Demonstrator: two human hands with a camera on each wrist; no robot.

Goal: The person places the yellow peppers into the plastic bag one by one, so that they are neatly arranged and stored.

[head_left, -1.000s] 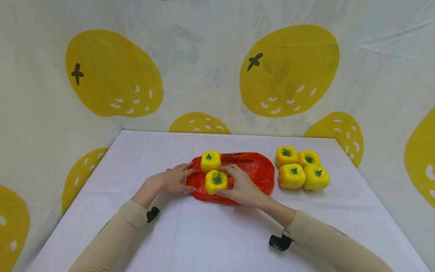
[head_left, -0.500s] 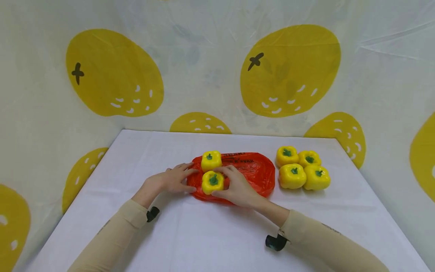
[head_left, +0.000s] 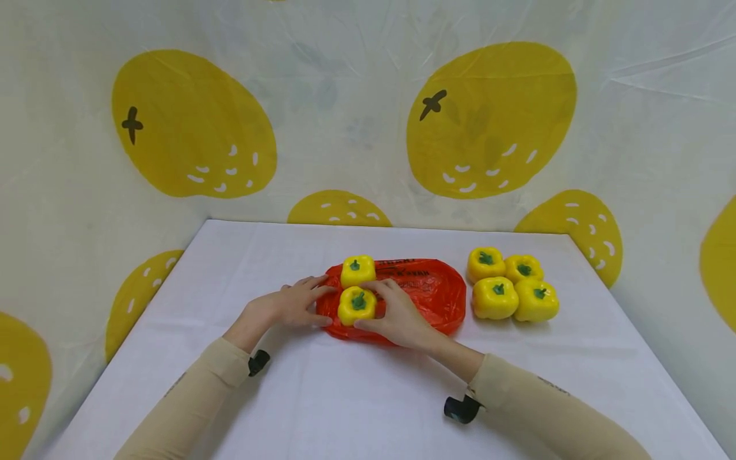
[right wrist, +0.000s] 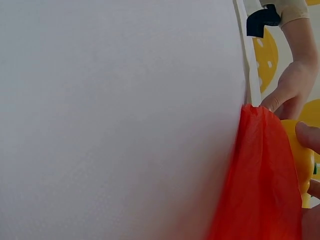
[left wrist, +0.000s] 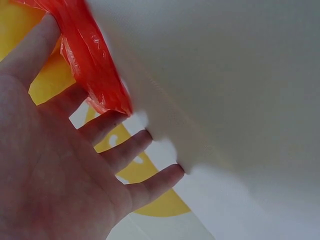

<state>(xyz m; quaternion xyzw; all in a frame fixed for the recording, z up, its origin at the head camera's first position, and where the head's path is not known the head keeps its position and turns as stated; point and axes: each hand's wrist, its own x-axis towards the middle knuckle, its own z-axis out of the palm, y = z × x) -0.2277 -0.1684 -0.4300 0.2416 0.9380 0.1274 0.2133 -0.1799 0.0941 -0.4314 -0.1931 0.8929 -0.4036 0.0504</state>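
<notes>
A red plastic bag with black lettering lies in a low oval shape on the white table. Near its left end, my right hand holds a yellow bell pepper with a green stem, thumb in front and fingers behind. Just beyond it on the red plastic sits a second yellow bell pepper. My left hand spreads its fingers at the bag's left edge. In the left wrist view, this left hand has its thumb and nearest fingers against the red plastic, while the outer fingertips rest on the white cloth.
Several more yellow bell peppers stand grouped right of the bag. Behind the white-covered table hangs a pale curtain printed with yellow fruit. Both sleeves carry small black pieces at the wrists.
My right hand has moved slightly left with the bell pepper, bringing it closer to my left hand and in front of the other pepper. My left hand stays put.
</notes>
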